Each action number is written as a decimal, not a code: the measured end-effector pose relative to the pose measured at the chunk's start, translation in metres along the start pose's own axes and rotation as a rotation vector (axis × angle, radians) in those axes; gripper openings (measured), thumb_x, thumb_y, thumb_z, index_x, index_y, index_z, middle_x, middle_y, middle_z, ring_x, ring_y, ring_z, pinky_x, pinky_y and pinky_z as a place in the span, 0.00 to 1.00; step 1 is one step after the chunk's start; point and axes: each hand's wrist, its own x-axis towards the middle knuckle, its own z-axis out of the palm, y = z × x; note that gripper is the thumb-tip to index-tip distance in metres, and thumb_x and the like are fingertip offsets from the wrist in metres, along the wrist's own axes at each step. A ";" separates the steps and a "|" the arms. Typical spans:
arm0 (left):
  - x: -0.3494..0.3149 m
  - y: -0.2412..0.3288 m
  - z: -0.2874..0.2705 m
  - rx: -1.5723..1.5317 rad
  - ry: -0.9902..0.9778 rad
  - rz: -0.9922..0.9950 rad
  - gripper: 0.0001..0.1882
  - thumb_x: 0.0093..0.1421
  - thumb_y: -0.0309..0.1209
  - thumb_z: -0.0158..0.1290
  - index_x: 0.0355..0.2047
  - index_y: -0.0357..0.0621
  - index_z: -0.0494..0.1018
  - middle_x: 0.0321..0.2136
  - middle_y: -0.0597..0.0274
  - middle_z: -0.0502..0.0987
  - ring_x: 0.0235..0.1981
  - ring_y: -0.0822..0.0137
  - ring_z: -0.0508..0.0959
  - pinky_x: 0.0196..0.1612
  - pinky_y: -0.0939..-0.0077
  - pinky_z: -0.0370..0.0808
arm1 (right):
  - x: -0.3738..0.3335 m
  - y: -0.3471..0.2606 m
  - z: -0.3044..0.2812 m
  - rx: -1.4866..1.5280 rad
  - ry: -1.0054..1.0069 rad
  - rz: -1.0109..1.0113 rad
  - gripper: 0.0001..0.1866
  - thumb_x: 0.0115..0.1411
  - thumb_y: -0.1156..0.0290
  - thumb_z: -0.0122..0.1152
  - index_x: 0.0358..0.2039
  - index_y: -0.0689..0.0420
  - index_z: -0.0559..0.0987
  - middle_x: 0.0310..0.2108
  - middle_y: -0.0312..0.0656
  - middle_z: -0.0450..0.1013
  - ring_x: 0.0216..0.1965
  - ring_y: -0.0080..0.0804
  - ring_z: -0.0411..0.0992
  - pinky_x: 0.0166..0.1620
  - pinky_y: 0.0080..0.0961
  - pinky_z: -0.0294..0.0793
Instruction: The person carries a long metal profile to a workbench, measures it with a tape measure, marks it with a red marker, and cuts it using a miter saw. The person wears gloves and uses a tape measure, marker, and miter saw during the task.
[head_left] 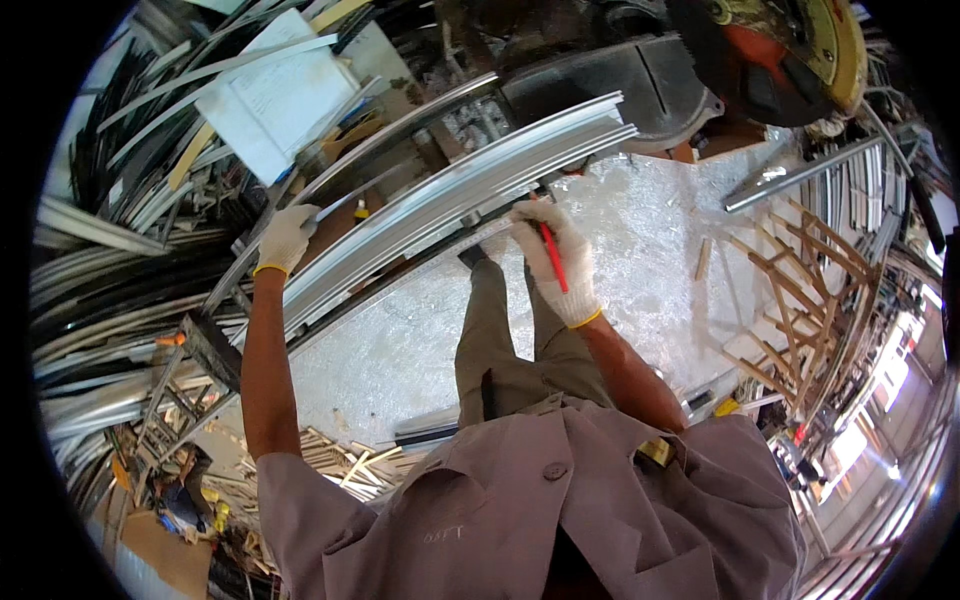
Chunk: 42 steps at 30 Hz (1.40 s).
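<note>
My left hand point(287, 240), in a white knit glove with a yellow cuff, is closed around the end of a thin, pale metal strip point(350, 195). It is beside the far side of a bundle of long silver metal profiles point(450, 185) lying across a bench. My right hand point(556, 262), gloved the same way, is closed on a red pencil-like marking tool point(553, 258), held upright between the fingers. Its fingertips are by the near edge of the profiles, where a narrow pale strip point(480, 236) runs leftward; whether the hand grips that strip cannot be seen.
A cutting saw with a yellow guard point(835, 50) stands at the far right beside its dark grey base point(610, 90). Written paper point(270, 95) lies on piled offcuts at far left. A wooden rack point(800, 290) stands right; thin wooden strips point(350, 465) lie near left.
</note>
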 end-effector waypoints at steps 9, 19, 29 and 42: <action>0.032 0.019 0.033 0.230 -0.011 0.070 0.08 0.61 0.29 0.54 0.39 0.44 0.80 0.36 0.44 0.81 0.43 0.37 0.79 0.44 0.48 0.74 | -0.004 0.024 0.007 -0.105 -0.029 -0.068 0.13 0.66 0.72 0.65 0.49 0.60 0.81 0.41 0.50 0.81 0.43 0.39 0.81 0.48 0.31 0.79; 0.041 -0.004 0.061 -0.046 -0.060 -0.045 0.17 0.68 0.40 0.48 0.42 0.38 0.77 0.37 0.47 0.81 0.39 0.47 0.79 0.43 0.55 0.72 | 0.001 0.022 0.006 -0.127 -0.112 0.009 0.14 0.66 0.71 0.67 0.50 0.62 0.81 0.41 0.44 0.82 0.43 0.26 0.80 0.48 0.25 0.79; 0.044 -0.008 0.062 0.382 -0.105 0.193 0.14 0.67 0.32 0.51 0.51 0.48 0.74 0.44 0.49 0.81 0.48 0.43 0.81 0.46 0.48 0.78 | 0.005 0.031 0.001 -0.146 -0.120 -0.030 0.12 0.67 0.75 0.65 0.50 0.63 0.81 0.44 0.46 0.82 0.45 0.27 0.79 0.51 0.25 0.78; 0.040 0.017 0.040 0.374 -0.222 0.185 0.13 0.68 0.33 0.51 0.50 0.48 0.77 0.44 0.54 0.81 0.47 0.48 0.82 0.48 0.54 0.79 | 0.010 0.031 0.010 -0.125 -0.174 0.053 0.14 0.66 0.76 0.64 0.52 0.63 0.81 0.42 0.41 0.82 0.44 0.23 0.77 0.49 0.23 0.77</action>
